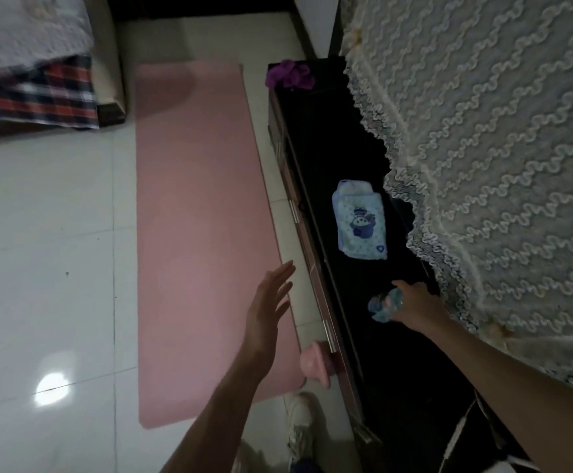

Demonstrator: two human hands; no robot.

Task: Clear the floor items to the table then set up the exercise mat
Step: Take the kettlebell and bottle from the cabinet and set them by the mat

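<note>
A pink exercise mat [203, 233] lies unrolled flat on the white tiled floor, running beside a long black table [353, 165]. My left hand [268, 315] hovers over the mat's near right edge with fingers straight and spread, holding nothing. My right hand [411, 303] reaches over the black table and grips a small light-blue patterned item [382, 307] just above its top. A blue and white pouch with a cartoon print [360, 225] lies flat on the table farther along.
A pink object [314, 363] sits on the floor between the mat's corner and the table. Purple flowers [290, 75] stand at the table's far end. A lace cloth [500, 165] drapes at the right. A bed with a plaid sheet [36, 93] stands far left. My white shoe [300, 425] is near.
</note>
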